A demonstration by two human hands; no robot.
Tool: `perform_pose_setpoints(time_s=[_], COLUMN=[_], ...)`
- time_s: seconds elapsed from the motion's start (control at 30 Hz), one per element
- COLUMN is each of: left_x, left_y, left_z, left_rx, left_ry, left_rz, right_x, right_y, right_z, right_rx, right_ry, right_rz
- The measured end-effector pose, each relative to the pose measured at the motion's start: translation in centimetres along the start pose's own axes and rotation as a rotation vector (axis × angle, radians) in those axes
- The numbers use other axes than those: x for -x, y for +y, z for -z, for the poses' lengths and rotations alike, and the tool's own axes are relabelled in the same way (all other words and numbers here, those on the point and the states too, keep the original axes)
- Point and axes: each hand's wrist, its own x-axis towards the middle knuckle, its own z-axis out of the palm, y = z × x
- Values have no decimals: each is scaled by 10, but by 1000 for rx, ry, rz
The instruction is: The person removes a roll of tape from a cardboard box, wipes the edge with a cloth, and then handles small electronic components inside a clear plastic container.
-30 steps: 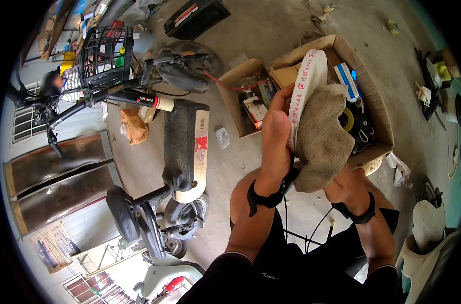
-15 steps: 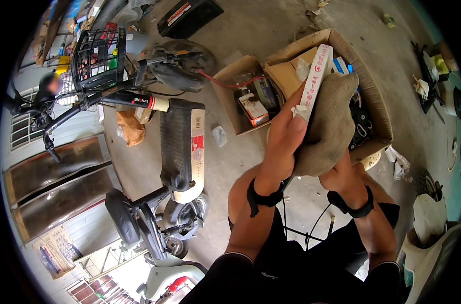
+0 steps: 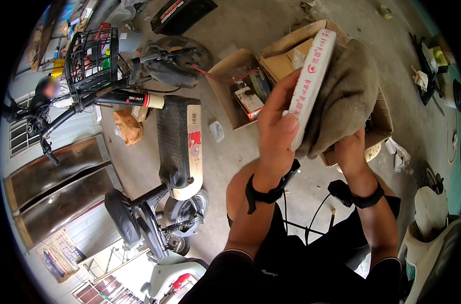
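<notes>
My left hand (image 3: 276, 131) is closed on a long white flat piece (image 3: 314, 81) with red print along its edge, thumb over its lower end. A grey-brown cloth (image 3: 349, 96) lies against the right side of the white piece, bunched and hanging down to the wrists' level. My right hand (image 3: 351, 152) reaches up under the cloth's lower part, its fingers hidden in or behind it. Both are held over an open cardboard box (image 3: 385, 121).
A smaller cardboard box (image 3: 225, 76) holds small packages. An electric scooter (image 3: 174, 142) lies along my left, a black battery (image 3: 179, 15) beyond it. A person (image 3: 63, 93) in striped clothing is partly hidden behind handlebars. A pale scooter body (image 3: 420, 238) stands at lower right.
Both hands have moved up and the cloth has shifted up and rightward, its top now broader. The white piece shows more edge-on, and my right hand is further under the cloth.
</notes>
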Motion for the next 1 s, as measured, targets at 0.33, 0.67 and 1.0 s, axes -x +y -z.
perform_pose_setpoints(time_s=[0.33, 0.67, 1.0], left_x=[7, -5, -9], left_y=[12, 14, 22], left_z=[10, 7, 20], left_rx=[-38, 122, 380], left_ry=[2, 125, 76], left_rz=[-68, -170, -92], right_x=[-15, -22, -10], right_y=[-13, -8, -14], right_z=[-1, 19, 11], right_rx=[-100, -662, -805], right_ry=[125, -17, 14], right_rz=[-108, -498, -466])
